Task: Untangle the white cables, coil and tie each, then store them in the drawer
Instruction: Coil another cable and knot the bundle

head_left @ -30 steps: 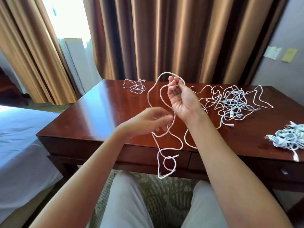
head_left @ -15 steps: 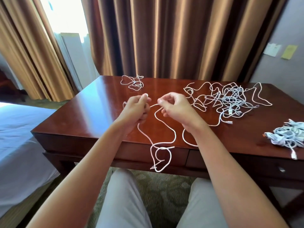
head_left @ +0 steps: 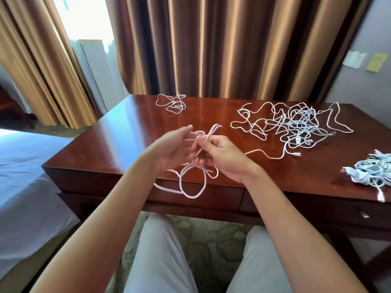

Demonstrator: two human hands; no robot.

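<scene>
Left hand (head_left: 169,149) hovering blurred, fingers relaxed, grasping nothing; right hand (head_left: 220,157) pinching the white cable (head_left: 191,182), loops dangling over the worktop (head_left: 118,144) edge. Risking slack loops springing loose or knotting; trailing end possibly snagging the tangled cable pile (head_left: 296,125).

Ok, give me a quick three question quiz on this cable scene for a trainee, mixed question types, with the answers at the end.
1. True or false: the right hand grips the white cable being coiled.
2. Where on the desk does the big tangled pile lie? A far right, B near left, C in a drawer.
3. Fill in: the small tied cable lies near the desk's ___ edge.

Key: 1 true; 2 A; 3 far.
</scene>
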